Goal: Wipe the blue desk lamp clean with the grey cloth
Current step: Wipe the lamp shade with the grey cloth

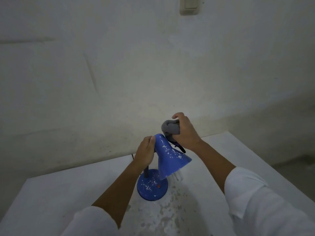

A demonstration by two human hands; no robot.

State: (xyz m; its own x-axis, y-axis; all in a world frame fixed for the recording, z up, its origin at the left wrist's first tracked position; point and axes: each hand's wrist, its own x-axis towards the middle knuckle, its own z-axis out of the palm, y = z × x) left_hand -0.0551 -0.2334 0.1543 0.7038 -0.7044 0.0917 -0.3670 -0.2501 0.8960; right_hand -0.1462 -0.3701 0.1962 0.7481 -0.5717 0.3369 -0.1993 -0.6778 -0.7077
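Note:
The blue desk lamp [170, 159] stands on a white table [51, 193], its cone shade and round base [151, 186] flecked with white specks. My left hand [144, 152] grips the narrow top of the shade and the neck behind it. My right hand [183, 132] is closed around the bunched grey cloth [169, 127], just behind and above the shade's top. A dark strip of the cloth or of the lamp's arm pokes out below that hand. A white bulb shows under the shade's rim.
White flakes lie scattered on the table in front of the lamp base. A pale wall rises right behind the table, with a switch plate [189, 5] high up. The table's right edge drops to a grey floor [293, 160].

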